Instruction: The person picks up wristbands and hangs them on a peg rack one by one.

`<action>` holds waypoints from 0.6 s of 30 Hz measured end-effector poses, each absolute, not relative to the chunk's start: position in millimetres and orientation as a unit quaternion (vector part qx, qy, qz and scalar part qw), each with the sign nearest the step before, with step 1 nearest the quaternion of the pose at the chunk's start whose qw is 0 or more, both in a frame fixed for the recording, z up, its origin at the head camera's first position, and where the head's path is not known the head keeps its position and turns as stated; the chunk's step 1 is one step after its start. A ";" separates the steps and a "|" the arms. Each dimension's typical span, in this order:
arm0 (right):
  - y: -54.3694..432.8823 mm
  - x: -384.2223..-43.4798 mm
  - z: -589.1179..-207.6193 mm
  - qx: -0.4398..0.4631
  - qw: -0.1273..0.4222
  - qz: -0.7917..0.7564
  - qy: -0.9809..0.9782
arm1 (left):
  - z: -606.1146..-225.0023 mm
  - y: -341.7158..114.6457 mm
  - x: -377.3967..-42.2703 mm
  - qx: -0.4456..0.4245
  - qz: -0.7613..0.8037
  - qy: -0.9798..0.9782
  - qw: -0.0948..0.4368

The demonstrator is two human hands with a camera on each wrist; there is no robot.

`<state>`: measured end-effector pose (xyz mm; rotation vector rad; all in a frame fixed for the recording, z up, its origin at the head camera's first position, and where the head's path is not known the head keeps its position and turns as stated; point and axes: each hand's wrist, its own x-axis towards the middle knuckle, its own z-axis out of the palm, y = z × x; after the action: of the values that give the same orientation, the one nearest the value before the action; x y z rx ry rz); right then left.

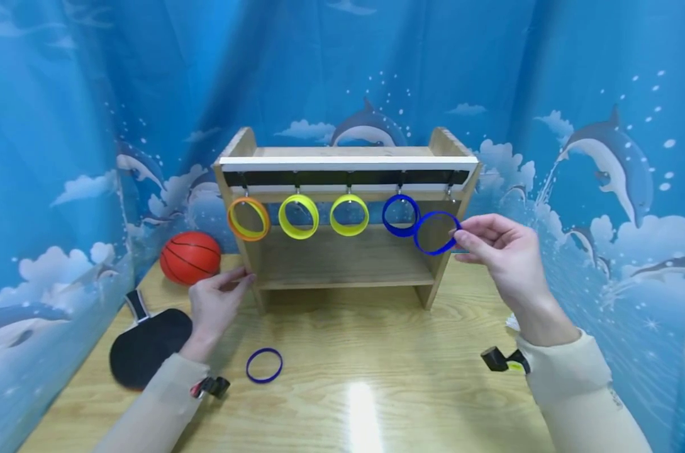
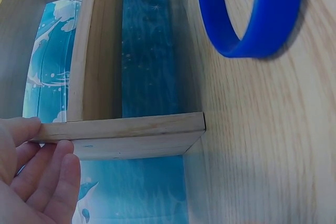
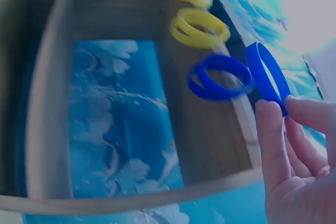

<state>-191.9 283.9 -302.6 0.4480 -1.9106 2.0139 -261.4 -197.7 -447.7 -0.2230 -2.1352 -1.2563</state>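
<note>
Between thumb and fingertips, my right hand (image 1: 503, 258) pinches a blue silicone wristband (image 1: 424, 249) by its right edge. That band is in front of the wooden rack's right end, just below the rightmost hook (image 1: 450, 190). Blue wristbands (image 1: 384, 220) hang on the neighbouring hook. Further left hang yellow wristbands (image 1: 333, 223), more yellow wristbands (image 1: 282, 221), and an orange wristband together with a yellow one (image 1: 231, 228). My left hand (image 1: 214, 308) grips the edge of the rack's left side panel (image 2: 136, 126), with the thumb on one face and the fingers on the other.
A dark blue wristband (image 1: 265, 381) lies on the wooden table (image 1: 421, 390) in front of the rack. Left of the rack are a small red basketball (image 1: 190, 258) and a black table tennis paddle (image 1: 150, 349). Blue dolphin-print curtains (image 1: 342, 63) enclose the table.
</note>
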 end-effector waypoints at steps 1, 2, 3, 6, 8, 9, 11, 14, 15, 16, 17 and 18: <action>287.1 -194.3 -300.3 0.153 0.175 0.719 -0.655 | -448.0 -197.9 -261.0 -0.083 -0.479 -0.813 0.321; 289.7 -196.9 -298.5 0.149 0.186 0.730 -0.641 | -448.0 -198.0 -260.8 -0.082 -0.479 -0.813 0.321; 292.1 -199.5 -297.3 0.144 0.195 0.738 -0.630 | -448.3 -198.3 -260.8 -0.080 -0.479 -0.813 0.321; 296.7 -207.3 -298.3 0.122 0.208 0.759 -0.604 | -448.0 -198.2 -260.4 -0.079 -0.483 -0.812 0.320; 298.0 -212.0 -302.4 0.105 0.208 0.766 -0.599 | -447.8 -198.0 -260.4 -0.079 -0.484 -0.811 0.320; 298.5 -214.0 -305.3 0.096 0.206 0.768 -0.599 | -447.8 -197.9 -260.4 -0.080 -0.484 -0.810 0.320; 299.0 -217.2 -311.6 0.083 0.197 0.772 -0.598 | -447.7 -197.4 -260.7 -0.082 -0.487 -0.810 0.318; 299.6 -219.6 -319.5 0.083 0.179 0.782 -0.592 | -447.9 -196.9 -260.8 -0.083 -0.489 -0.809 0.316; 299.7 -220.3 -321.6 0.087 0.173 0.786 -0.587 | -447.9 -196.8 -260.6 -0.083 -0.490 -0.809 0.315; 299.7 -220.7 -323.2 0.092 0.168 0.791 -0.582 | -447.8 -196.8 -260.4 -0.083 -0.490 -0.809 0.314; 299.4 -221.0 -324.7 0.097 0.164 0.793 -0.579 | -447.7 -196.9 -260.1 -0.082 -0.490 -0.809 0.314; 298.8 -221.4 -326.0 0.098 0.162 0.794 -0.577 | -447.6 -197.0 -260.0 -0.082 -0.490 -0.809 0.314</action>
<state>-221.4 298.8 -326.0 0.2802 -1.6463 2.2666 -260.0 -197.0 -447.6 -0.2164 -2.1314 -1.2920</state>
